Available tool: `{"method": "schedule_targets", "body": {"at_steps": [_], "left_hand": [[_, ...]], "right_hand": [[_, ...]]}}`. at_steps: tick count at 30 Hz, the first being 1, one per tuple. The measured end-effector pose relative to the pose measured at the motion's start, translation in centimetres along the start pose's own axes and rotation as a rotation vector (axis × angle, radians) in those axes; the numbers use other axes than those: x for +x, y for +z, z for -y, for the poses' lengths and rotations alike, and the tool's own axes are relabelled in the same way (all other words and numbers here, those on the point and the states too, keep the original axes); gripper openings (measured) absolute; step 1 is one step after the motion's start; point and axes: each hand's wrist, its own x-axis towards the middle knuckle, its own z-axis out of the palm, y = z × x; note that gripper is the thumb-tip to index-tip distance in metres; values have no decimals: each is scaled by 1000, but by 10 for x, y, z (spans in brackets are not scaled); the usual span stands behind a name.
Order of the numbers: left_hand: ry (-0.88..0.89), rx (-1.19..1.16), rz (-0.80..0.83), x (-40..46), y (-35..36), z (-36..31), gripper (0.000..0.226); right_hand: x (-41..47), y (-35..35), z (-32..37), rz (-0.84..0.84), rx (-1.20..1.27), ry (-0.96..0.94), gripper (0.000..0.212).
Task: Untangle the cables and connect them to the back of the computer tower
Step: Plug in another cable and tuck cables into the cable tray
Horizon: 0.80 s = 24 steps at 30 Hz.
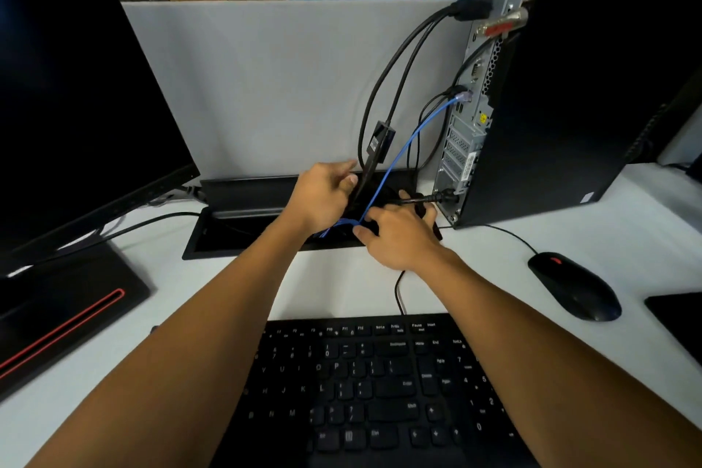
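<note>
Cables hang in a loose bunch at about one o'clock from the middle of the desk, running between the open cable tray (243, 236) set into the desk and the back of the computer tower (562, 95), which stands upright at two o'clock with its metal rear panel turned this way. A blue cable (402, 148) climbs from the tray up to a port halfway up that panel, where its clear plug sits. Two thick black cables (383, 87) arc higher to a big plug near the top, and one of them carries a small black adapter box (380, 141). Lower down, a black plug (442, 197) sits at a socket near the foot of the tower.

The person's left hand (323, 198) is over the tray, its fingers curled round a dark cable just below the adapter box. The right hand (399, 236) rests beside it, fingers half bent over the bundle, the forefinger touching the blue cable where it drops into the tray; I cannot tell whether it truly grips anything.

A black keyboard (372, 391) lies at six o'clock, a black mouse (573, 285) at four o'clock, and a dark monitor (76, 87) stands at ten o'clock.
</note>
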Motion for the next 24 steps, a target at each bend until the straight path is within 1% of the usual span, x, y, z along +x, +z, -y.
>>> {"method": "schedule_targets", "body": {"at_steps": [1,3,5,6,7,8,10,11,12,13,14,16,18,20,22,24], "left_hand": [[34,80,-75,-9,-1,1,36],[111,148,-211,-35,0,-3,33],[176,209,-307,-58,0,-5,25],[190,240,-314,-66,0,-7,21],[192,263,-276,-77,2,-9,16],[190,281,-201,-90,4,-11,13],[181,335,9,-121,8,-18,9],[152,368,112,-137,12,-22,12],[100,428,197,-154,15,-26,21],[36,513,247,-168,19,-28,30],[-8,611,256,-180,23,-30,37],[-38,732,218,-196,33,-32,41],[-45,721,180,-202,39,-33,38],[-50,681,180,-197,40,-32,35],[-56,654,202,-193,41,-31,33],[-38,649,189,-191,40,-30,32]], "right_hand": [[0,0,3,20,-11,-4,48],[-7,2,8,38,-31,-4,48],[-21,1,14,-13,-42,-6,41],[-26,-4,15,-55,-46,-7,35],[-35,-9,16,-76,-37,-15,29],[-45,-14,16,-79,-12,-38,25],[-68,-20,12,-36,86,-125,13],[-82,-21,10,-4,111,-180,13],[-98,-19,8,25,95,-226,22],[-113,-14,5,28,62,-248,28],[-127,-11,0,-5,51,-245,33],[-148,-8,-10,-56,74,-193,40],[-163,-9,-17,-38,77,-163,46],[-171,-7,-22,-12,37,-169,52],[-175,-4,-23,-18,13,-168,54],[-174,-4,-21,-33,14,-144,52]]}}
